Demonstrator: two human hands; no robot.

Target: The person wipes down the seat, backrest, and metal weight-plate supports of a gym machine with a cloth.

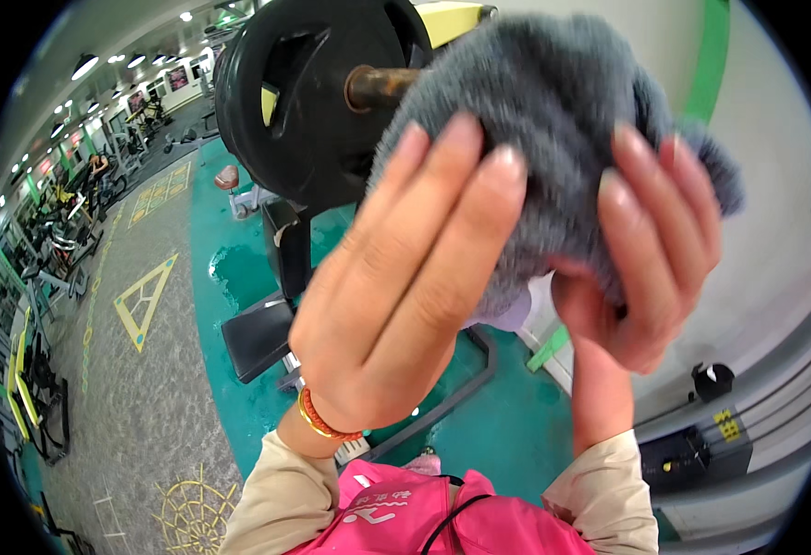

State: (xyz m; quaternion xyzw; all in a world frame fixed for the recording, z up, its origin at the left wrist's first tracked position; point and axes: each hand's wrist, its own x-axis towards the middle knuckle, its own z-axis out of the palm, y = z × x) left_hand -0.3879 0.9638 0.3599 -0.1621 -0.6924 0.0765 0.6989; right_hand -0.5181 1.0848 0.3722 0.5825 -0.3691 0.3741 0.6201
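A grey fleecy cloth (558, 90) is bunched up in front of me, held between both hands. My left hand (405, 270) lies along its near left side with the fingers stretched over it. On the other side my right hand (655, 229) grips the cloth with bent fingers. Just behind the cloth, black weight plates (308, 104) sit on a rusty metal bar sleeve (385, 89). The cloth covers the outer end of that sleeve, and whether it touches the metal I cannot tell. A paler piece of fabric (509, 312) shows below the cloth.
Below the plates is a black padded bench (260, 336) on a grey frame (447, 402). The green floor (239, 277) has wet-looking patches. A white wall (773, 173) rises at right, near a black machine (697, 451). Gym equipment (66, 236) and a distant person (98, 170) are at left.
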